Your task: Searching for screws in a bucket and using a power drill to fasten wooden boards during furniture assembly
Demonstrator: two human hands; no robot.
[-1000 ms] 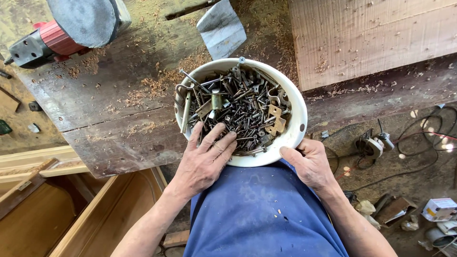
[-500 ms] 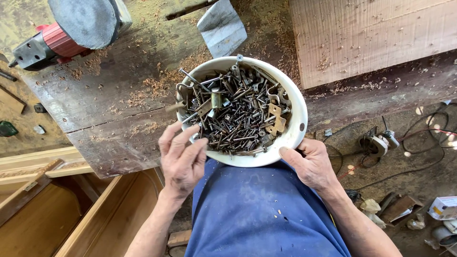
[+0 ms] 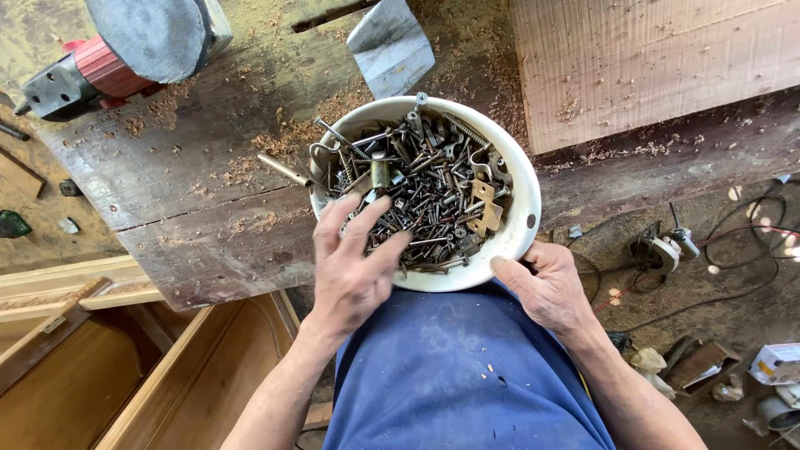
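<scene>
A white round bowl (image 3: 523, 179) full of several dark screws, nails, bolts and brass hinges (image 3: 433, 196) rests at the edge of a worn wooden bench (image 3: 167, 192). My left hand (image 3: 354, 267) lies over the bowl's near left side with fingers spread, fingertips on the hardware, holding nothing that I can see. My right hand (image 3: 546, 287) grips the bowl's near right rim, thumb on the edge. My blue shirt (image 3: 450, 375) fills the bottom centre.
A red and grey power tool (image 3: 117, 50) lies at the bench's far left. A grey metal piece (image 3: 392, 46) lies behind the bowl, a pale wood plank (image 3: 650, 58) at far right. Cables and a small tool (image 3: 662, 250) lie on the ground; wooden frames (image 3: 92, 375) at lower left.
My left hand drew back to the bowl's left rim, then moved back over the hardware with fingers spread. My right hand stayed on the rim.
</scene>
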